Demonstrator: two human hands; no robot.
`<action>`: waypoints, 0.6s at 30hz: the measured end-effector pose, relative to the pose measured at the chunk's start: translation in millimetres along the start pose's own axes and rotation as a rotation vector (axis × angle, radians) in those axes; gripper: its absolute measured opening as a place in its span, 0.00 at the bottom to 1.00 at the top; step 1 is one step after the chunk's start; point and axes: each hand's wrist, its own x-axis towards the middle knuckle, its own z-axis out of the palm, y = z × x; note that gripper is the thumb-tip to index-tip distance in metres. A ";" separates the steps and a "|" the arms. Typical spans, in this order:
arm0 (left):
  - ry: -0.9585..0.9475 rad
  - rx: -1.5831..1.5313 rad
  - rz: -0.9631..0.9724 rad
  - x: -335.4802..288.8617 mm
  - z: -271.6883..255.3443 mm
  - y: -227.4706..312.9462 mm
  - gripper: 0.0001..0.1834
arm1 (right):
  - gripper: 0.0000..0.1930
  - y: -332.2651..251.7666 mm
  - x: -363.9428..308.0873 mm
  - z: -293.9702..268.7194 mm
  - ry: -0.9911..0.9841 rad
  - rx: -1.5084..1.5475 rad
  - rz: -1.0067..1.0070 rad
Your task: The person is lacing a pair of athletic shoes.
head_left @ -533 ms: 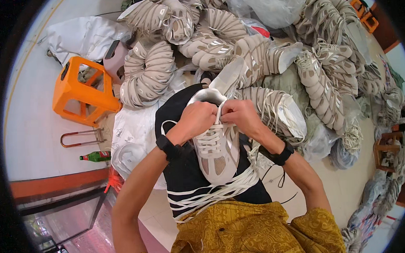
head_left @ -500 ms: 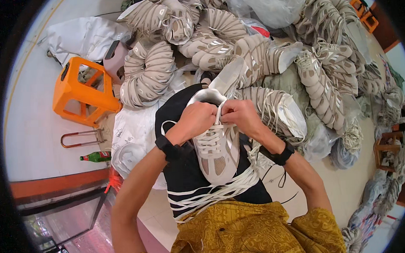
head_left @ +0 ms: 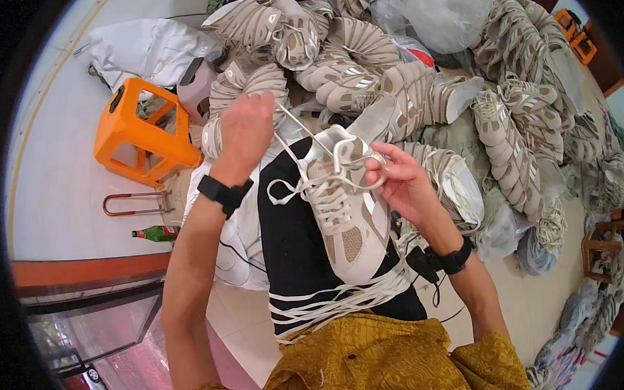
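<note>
A beige and white sneaker point(head_left: 358, 241) rests on my lap, its toe toward me, with white lacing threaded up its front. My left hand point(head_left: 246, 132) is raised to the left of the shoe, closed on the end of a white shoelace point(head_left: 298, 120) that stretches taut from the collar. At the shoe's right side, my right hand point(head_left: 404, 183) pinches a loose loop of lace near the tongue, its index finger partly extended. Another slack loop hangs left of the eyelets. Several spare white laces point(head_left: 343, 304) lie across my black-covered lap.
Rows of nested sneakers point(head_left: 506, 143) are heaped ahead and to the right, some in clear plastic bags point(head_left: 440, 15). An orange stool point(head_left: 141, 135), a green bottle point(head_left: 155, 233) and a U-shaped metal lock point(head_left: 137, 203) are on the left.
My left hand has moved from the shoe's collar up and left, drawing the lace out. The right hand has shifted slightly right, its fingers loosening from the tongue. A lace loop now shows.
</note>
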 end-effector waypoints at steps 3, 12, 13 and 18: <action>0.050 0.063 0.009 21.9 -1.4 -14.7 0.01 | 0.22 2.6 1.5 -2.0 -0.041 -0.236 -0.034; 0.061 0.115 0.064 82.5 3.2 -58.4 0.02 | 0.26 -5.0 -1.4 6.9 0.153 -0.810 -0.159; 0.106 0.116 0.092 85.4 6.7 -54.8 0.02 | 0.26 -4.7 -0.6 14.8 0.007 -1.211 -0.513; 0.032 -0.043 0.079 82.7 17.5 -25.0 0.04 | 0.17 32.7 33.3 50.5 -0.246 -2.098 -0.834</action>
